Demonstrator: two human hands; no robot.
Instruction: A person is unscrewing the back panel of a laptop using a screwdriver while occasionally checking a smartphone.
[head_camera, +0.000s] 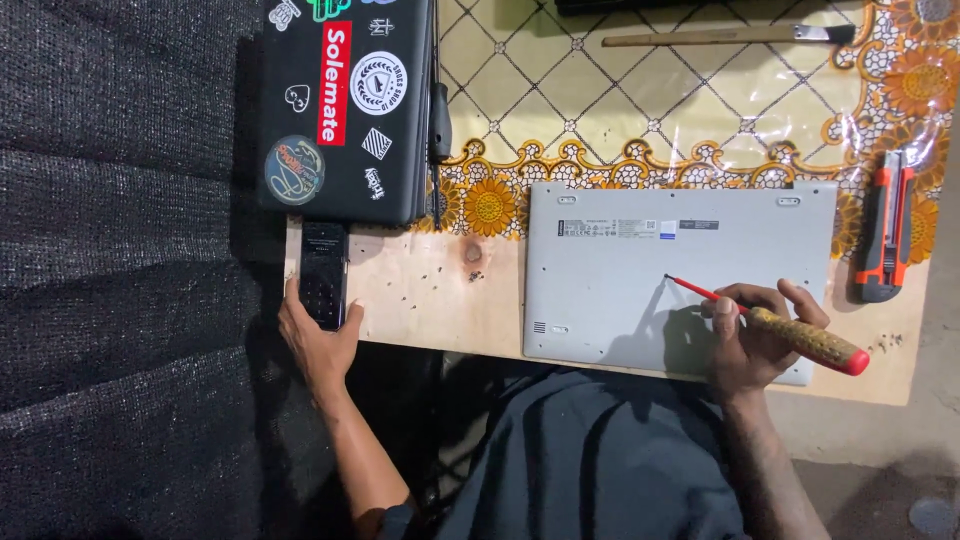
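I see a black stickered laptop (345, 100), an orange utility knife (888, 235), and perhaps a paintbrush (730, 36) on the floral tablecloth (650, 90)

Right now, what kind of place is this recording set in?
Probably a small, informal electronics repair bench: a silver laptop lies base-up, the right hand holds a red-tipped screwdriver to it, and an orange utility knife lies on the bare plywood tabletop.

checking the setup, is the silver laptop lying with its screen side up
No, the silver laptop lies bottom side up, showing its flat base with labels, vent slots and rubber feet, while the right hand holds a screwdriver tip to it.
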